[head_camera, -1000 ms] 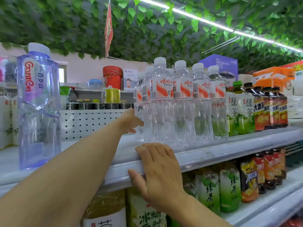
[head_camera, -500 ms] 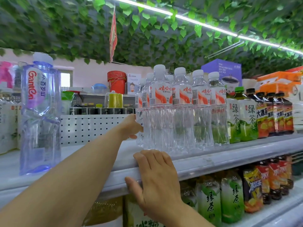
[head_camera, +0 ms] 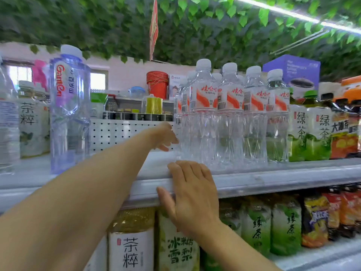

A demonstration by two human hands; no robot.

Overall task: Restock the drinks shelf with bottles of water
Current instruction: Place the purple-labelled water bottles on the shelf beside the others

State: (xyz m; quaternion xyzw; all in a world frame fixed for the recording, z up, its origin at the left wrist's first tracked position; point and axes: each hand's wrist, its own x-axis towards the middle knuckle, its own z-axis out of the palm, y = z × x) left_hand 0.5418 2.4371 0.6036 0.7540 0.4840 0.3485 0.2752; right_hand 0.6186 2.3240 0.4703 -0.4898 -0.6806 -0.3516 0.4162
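Water bottles point(head_camera: 230, 114): clear, white caps, red-white labels, upright on shelf point(head_camera: 273, 178). Left hand point(head_camera: 164, 136) touching rear bottle, grip unclear; right hand point(head_camera: 192, 194) flat, released, on shelf edge.

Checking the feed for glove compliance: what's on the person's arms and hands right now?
Nothing worn that shows. The left hand and right hand are bare, with no gloves, rings or watch in view. Both forearms are uncovered as far as the frame shows; no sleeve appears.
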